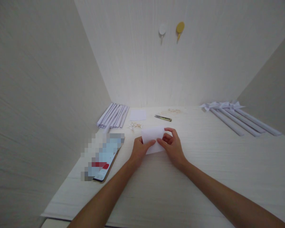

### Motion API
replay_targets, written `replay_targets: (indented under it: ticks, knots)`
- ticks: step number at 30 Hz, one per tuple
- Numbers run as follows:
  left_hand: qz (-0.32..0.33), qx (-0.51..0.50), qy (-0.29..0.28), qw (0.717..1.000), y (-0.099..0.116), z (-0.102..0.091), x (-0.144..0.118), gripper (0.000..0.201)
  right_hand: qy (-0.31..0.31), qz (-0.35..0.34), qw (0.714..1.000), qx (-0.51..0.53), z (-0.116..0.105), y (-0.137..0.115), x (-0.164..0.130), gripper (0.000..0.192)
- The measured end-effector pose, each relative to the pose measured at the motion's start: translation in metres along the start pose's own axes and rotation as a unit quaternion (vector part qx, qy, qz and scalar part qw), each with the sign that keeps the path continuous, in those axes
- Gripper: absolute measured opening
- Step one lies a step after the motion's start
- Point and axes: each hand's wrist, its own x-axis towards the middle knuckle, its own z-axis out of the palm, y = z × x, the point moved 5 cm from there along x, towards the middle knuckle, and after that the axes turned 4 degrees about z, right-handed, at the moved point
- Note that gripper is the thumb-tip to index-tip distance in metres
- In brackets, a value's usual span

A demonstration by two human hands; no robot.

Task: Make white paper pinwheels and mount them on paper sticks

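Note:
A small white sheet of paper [151, 135] lies on the pale wooden desk [204, 177] in front of me. My left hand [139, 151] pinches its lower left edge with thumb and fingers. My right hand [172, 144] grips its right side, fingers curled over the top edge and thumb under. The paper's lower part is hidden behind both hands.
A bundle of rolled white paper sticks [113, 115] lies at the back left, more finished ones with bows [237, 118] at the back right. A white square sheet [138, 115], a cutter [163, 118], small ties [135, 126] and a tablet [102, 158] lie nearby. Two hooks [171, 30] hang on the wall.

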Motion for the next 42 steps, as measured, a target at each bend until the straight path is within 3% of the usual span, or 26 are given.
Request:
replay_targets:
  ticks: [5, 12, 17, 22, 32, 42]
  knots:
    - [-0.039, -0.089, -0.034, 0.995, 0.004, -0.007, 0.006, 0.021, -0.014, 0.02, 0.999, -0.024, 0.001, 0.001, 0.001, 0.041]
    - [-0.023, 0.004, -0.088, 0.996, 0.007, -0.015, 0.012, 0.019, -0.031, 0.031, 0.996, -0.082, 0.004, -0.001, -0.001, 0.041]
    - [0.036, 0.104, -0.077, 0.991, 0.008, -0.014, 0.013, 0.021, -0.037, 0.017, 0.995, -0.095, 0.005, -0.002, -0.001, 0.04]
    - [0.059, 0.125, -0.066, 0.988, 0.008, -0.014, 0.014, 0.029, -0.037, 0.014, 0.994, -0.1, 0.005, -0.002, 0.0, 0.039]
    - [0.029, 0.121, -0.061, 0.99, 0.009, -0.014, 0.012, 0.033, -0.003, 0.012, 0.999, -0.052, 0.002, -0.005, -0.001, 0.047]
    - [0.033, 0.108, -0.064, 0.992, 0.007, -0.017, 0.011, 0.028, -0.023, 0.04, 0.998, -0.033, 0.002, -0.003, 0.001, 0.049]
